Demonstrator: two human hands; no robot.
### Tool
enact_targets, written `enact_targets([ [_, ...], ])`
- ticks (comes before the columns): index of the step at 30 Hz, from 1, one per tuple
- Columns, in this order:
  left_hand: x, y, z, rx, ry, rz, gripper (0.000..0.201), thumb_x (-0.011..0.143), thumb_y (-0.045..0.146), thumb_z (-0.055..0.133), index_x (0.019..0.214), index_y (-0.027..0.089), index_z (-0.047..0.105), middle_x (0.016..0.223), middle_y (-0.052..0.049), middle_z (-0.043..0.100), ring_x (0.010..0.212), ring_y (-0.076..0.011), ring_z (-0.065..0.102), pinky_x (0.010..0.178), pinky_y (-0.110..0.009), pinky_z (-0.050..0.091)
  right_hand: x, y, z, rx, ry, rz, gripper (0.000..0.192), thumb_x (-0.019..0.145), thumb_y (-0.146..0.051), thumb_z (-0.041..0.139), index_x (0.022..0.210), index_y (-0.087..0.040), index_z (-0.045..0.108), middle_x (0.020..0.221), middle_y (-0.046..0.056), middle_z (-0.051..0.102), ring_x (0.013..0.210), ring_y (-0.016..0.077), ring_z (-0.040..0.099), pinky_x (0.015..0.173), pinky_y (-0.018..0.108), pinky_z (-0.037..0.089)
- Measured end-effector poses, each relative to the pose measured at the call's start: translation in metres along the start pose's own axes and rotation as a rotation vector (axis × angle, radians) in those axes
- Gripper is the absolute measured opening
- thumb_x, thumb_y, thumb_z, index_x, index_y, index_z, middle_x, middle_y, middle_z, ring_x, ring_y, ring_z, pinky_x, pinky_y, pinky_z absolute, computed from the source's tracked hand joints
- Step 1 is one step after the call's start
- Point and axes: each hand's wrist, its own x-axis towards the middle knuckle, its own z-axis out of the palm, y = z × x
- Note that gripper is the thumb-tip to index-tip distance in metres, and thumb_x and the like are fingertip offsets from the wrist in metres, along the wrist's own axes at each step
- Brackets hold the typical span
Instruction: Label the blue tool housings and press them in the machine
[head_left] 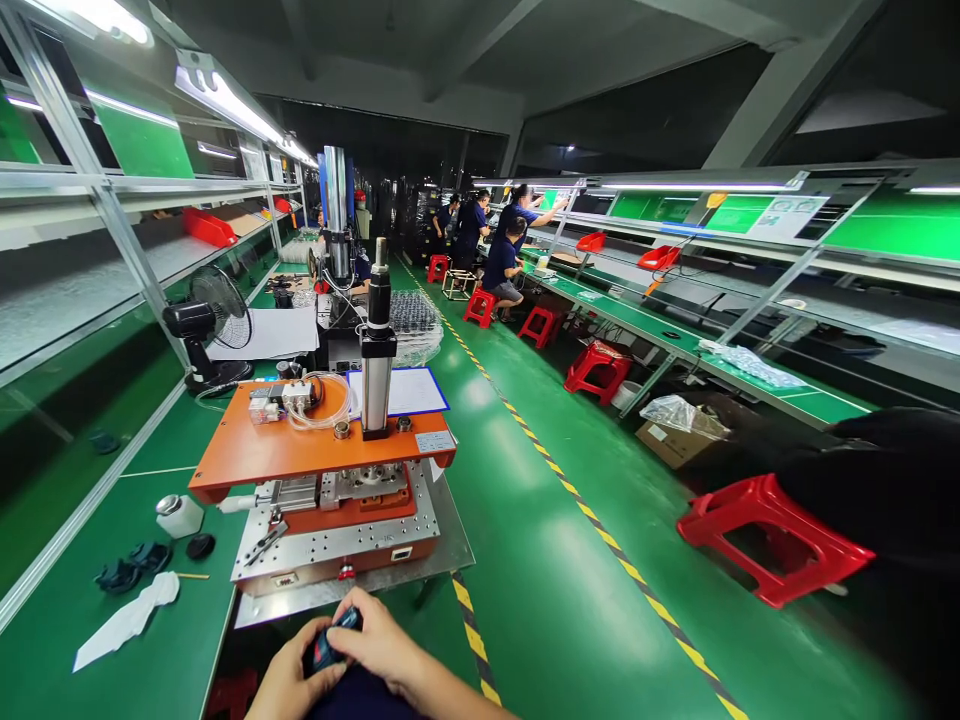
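Between my two hands is a small dark blue plastic part (324,652) with a reddish spot, held low in front of my body. My left hand (289,672) is closed around its left side, thumb along the bottom. The fingers of my right hand (381,638) grip it from the top and right. Much of the part is hidden by the fingers. Just beyond the hands stands an orange pneumatic press (322,450) with an upright cylinder (376,385) and a drilled metal base plate (255,550).
Left on the green bench (157,640) lie dark plastic parts (124,572), white cloth (127,622), a dispenser bottle (180,516) and a round black piece (200,546). A fan (214,320) stands behind. Across the aisle are red stools (772,540) and several people (501,262) by another bench.
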Motion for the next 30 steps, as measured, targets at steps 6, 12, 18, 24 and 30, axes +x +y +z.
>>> enact_targets([
  [6,0.002,-0.009,0.001,-0.002,-0.003,0.013,0.063,0.065,0.055,0.077,0.115,0.017,0.070,0.114,-0.011,0.076,0.110,-0.0328,0.068,0.101,-0.038,0.051,0.001,0.002,-0.001,-0.020,0.001,0.002,0.019,0.066,-0.015,0.067,0.084,-0.019,0.063,0.071,-0.005,0.054,0.059,0.0104,0.049,0.053,0.022,0.038],
  [12,0.006,-0.015,0.003,-0.020,0.000,0.017,0.064,0.065,0.052,0.078,0.117,0.016,0.069,0.116,-0.012,0.075,0.110,-0.0320,0.067,0.105,-0.037,0.048,0.001,0.004,-0.004,-0.072,0.018,-0.002,0.019,0.069,-0.023,0.073,0.085,-0.021,0.064,0.077,-0.003,0.059,0.070,0.0137,0.055,0.062,0.024,0.044],
  [18,0.006,-0.005,0.001,0.002,-0.025,0.018,0.059,0.067,0.052,0.076,0.113,0.016,0.070,0.115,-0.011,0.076,0.112,-0.0329,0.067,0.102,-0.038,0.050,0.002,0.002,-0.005,-0.053,0.013,0.027,0.021,0.068,-0.024,0.075,0.085,-0.020,0.064,0.078,-0.003,0.058,0.067,0.0125,0.053,0.061,0.023,0.043],
  [24,0.006,0.002,0.000,0.021,-0.023,0.013,0.059,0.065,0.053,0.076,0.112,0.017,0.071,0.115,-0.010,0.076,0.113,-0.0342,0.067,0.099,-0.039,0.052,0.005,0.002,-0.006,-0.043,0.012,0.026,0.020,0.067,-0.019,0.073,0.085,-0.019,0.064,0.074,-0.005,0.057,0.064,0.0106,0.051,0.059,0.021,0.039],
  [30,0.008,0.002,-0.002,0.024,-0.025,0.027,0.056,0.066,0.053,0.076,0.110,0.018,0.071,0.114,-0.010,0.076,0.113,-0.0345,0.067,0.100,-0.040,0.051,0.005,-0.006,-0.008,-0.051,0.024,0.015,0.019,0.066,-0.014,0.070,0.084,-0.019,0.066,0.070,-0.006,0.054,0.065,0.0100,0.047,0.058,0.021,0.034],
])
